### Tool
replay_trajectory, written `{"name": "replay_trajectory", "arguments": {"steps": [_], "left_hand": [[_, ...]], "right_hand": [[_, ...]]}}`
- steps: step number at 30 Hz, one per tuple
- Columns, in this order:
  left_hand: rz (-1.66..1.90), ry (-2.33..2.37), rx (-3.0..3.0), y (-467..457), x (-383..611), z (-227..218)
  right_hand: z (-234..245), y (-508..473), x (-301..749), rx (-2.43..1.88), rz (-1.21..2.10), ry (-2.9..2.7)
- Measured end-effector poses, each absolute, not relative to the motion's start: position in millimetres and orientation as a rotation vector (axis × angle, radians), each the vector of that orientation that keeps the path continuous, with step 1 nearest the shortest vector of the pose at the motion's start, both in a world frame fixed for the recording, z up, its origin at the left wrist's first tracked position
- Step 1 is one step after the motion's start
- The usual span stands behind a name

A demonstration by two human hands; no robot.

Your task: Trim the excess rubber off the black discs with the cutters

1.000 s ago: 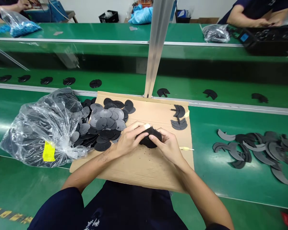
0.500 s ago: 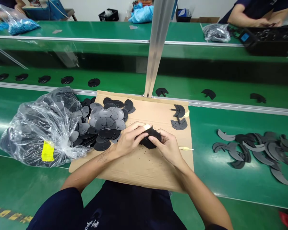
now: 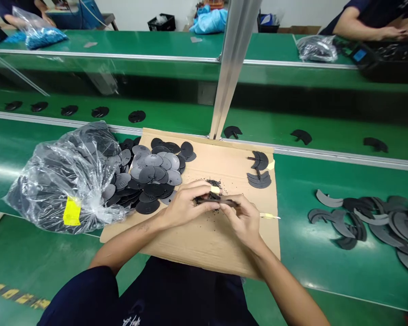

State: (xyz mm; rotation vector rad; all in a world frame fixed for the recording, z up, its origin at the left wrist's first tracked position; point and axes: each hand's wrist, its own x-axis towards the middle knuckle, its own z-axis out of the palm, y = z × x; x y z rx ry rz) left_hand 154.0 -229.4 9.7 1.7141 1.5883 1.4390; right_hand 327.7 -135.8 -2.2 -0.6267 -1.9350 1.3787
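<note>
Left hand (image 3: pixel 184 203) and right hand (image 3: pixel 244 221) grip a dark part (image 3: pixel 221 200) above brown cardboard (image 3: pixel 200 244)

Fingers (image 3: pixel 206 207) hide much of the black part (image 3: pixel 221 201) — its outline unclear.

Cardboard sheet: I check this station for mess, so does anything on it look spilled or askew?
Tiny black bits look untidy: a small heap lies just beyond the left hand, with strays scattered on the cardboard sheet. Whether they spilled, I can't tell.
</note>
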Motion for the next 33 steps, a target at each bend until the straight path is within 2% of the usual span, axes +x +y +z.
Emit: {"name": "replay_trajectory", "arguments": {"steps": [6, 14, 19, 33], "left_hand": [[1.588, 1.529, 1.864, -233.1, 158.6, 15.5], [1.462, 1.511, 2.108, -233.5, 156.6, 21.1], [1.59, 1.468, 2.122, -234.9, 159.9, 20.4], [1.503, 1.379, 2.119, -239.3, 162.3, 20.6]], "right_hand": [[-5.3, -135.2, 331.2, -0.48, 1.286, -1.991], [-1.4, -131.0, 338.9, -0.322, 1.148, -2.133], [-1.2, -133.6, 341.7, -0.339, 1.179, -2.154], [6.5, -134.3, 347.8, -0.301, 1.231, -2.188]]}}
